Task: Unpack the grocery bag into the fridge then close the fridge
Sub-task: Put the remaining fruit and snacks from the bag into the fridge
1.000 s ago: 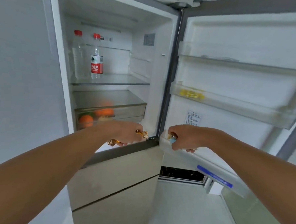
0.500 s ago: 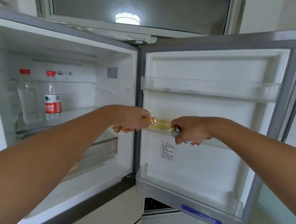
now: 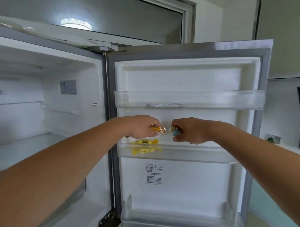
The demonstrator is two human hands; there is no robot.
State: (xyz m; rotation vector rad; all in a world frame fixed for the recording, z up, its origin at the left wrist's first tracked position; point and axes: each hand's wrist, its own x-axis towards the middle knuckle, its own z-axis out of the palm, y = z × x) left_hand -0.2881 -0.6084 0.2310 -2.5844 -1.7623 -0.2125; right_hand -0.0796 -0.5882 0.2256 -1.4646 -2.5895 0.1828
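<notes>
The left hand (image 3: pixel 141 128) and right hand (image 3: pixel 190 131) have risen to the clear plastic door shelf (image 3: pixel 204 155). The left grip pinches a gold foil-wrapped sweet (image 3: pixel 158 129) and the right a pale-blue wrapped sweet (image 3: pixel 175 132), likely ready to drop in.

Yellow wrapped candy (image 3: pixel 144 141) lies in the clear middle door shelf (image 3: pixel 204 155), left side.

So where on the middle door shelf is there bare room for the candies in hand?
Middle door shelf: bare from the yellow candy rightward to its right end, below the right hand holding a blue-wrapped candy. Crowded only toward the left, where the yellow candy lies under the left hand and its gold-wrapped candy.
</notes>
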